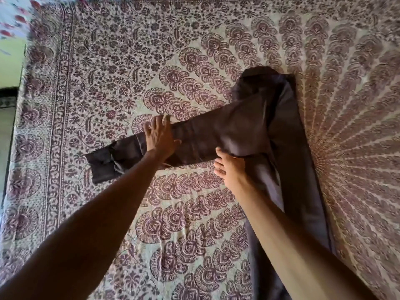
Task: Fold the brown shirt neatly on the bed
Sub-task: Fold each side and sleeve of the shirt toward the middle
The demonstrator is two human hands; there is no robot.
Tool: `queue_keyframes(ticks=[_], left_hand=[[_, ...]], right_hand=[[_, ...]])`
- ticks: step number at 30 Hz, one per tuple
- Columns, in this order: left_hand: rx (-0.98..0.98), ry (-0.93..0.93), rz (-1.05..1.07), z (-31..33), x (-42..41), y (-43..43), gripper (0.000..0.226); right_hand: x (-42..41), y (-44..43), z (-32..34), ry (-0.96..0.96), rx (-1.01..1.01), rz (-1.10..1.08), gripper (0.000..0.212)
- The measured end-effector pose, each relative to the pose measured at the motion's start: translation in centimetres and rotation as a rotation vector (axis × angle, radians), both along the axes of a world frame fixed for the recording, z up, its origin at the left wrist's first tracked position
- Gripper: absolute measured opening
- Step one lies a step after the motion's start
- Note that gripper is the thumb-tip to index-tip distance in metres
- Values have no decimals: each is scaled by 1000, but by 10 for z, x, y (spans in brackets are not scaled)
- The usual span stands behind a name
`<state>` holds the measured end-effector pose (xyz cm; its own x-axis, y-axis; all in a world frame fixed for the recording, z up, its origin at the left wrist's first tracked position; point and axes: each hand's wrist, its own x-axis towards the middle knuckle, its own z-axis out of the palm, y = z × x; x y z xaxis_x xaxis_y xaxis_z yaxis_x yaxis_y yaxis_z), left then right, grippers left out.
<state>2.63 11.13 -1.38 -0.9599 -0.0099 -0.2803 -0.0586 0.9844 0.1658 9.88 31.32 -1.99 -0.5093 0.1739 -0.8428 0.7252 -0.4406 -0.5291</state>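
Item 1: brown shirt (pixel 249 126), long-sleeved, smooth dark cloth w/ slight sheen. Loc: on the bed, right of centre. Body folded into a narrow lengthwise strip running from the near edge of view up to the collar end, which is bunched and rounded. One sleeve (pixel 201 135) lies out flat to the left, approx. at right angles to the body. Cuff (pixel 100 165) at its far left end, w/ a pale strip just beside it; too small to tell if it is a label.

Item 2: left hand (pixel 159 137). Flat on the sleeve approx. mid-length, palm down, fingers straight and spread, tips reaching the sleeve's far edge.

Item 3: right hand (pixel 228 169). At the sleeve's near edge, where sleeve meets body. Thumb on top of the cloth, fingers curled under the edge; pinches the fabric.

Item 4: bed sheet (pixel 108 61), cream cotton, maroon block print: fan motifs, floral field, banded border. Covers the bed.

Item 5: red-flowered white cloth (pixel 13 16), top left corner, beyond the sheet.
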Motion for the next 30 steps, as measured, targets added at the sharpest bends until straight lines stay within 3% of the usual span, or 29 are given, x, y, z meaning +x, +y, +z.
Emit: queue_keyframes(ticks=[2,4,6,8,10,14,18,20,22,25,27,28,30], left_hand=[[82,-37,59,-1,-1,-13,104],[112,-55,104,-12,-5,-43,103],[113,-81,83,-13,2,-52,83],[123,-135,41,-9,5,-54,51],[152,-248,-70,-2,13,-49,37],[356,-511,-129,32,40,-25,36],[564,-778,-10,62,76,-4,38],[692,-934,14,72,100,10,47],[812,-1096,-13,80,128,39,61],[917,-1236,-4,82,168,90,55],[1042,-1272,85,80,195,126,42],[1131,-1278,181,77,208,143,39],[1274,-1239,407,70,229,170,38]], right_hand=[[-3,5,0,-30,19,-97,45],[-7,-6,-14,-50,-48,-61,43],[6,-4,-8,-32,34,39,23],[11,-2,-6,-32,153,15,27],[7,-4,-2,38,120,15,14],[-10,10,18,-110,107,-198,17],[-1,45,40,-17,59,-230,16],[9,75,49,8,58,-249,20],[19,108,57,38,120,-208,10],[33,148,72,50,311,-68,20],[35,171,80,73,274,2,17],[34,183,77,61,225,46,29],[33,214,33,58,168,123,82]])
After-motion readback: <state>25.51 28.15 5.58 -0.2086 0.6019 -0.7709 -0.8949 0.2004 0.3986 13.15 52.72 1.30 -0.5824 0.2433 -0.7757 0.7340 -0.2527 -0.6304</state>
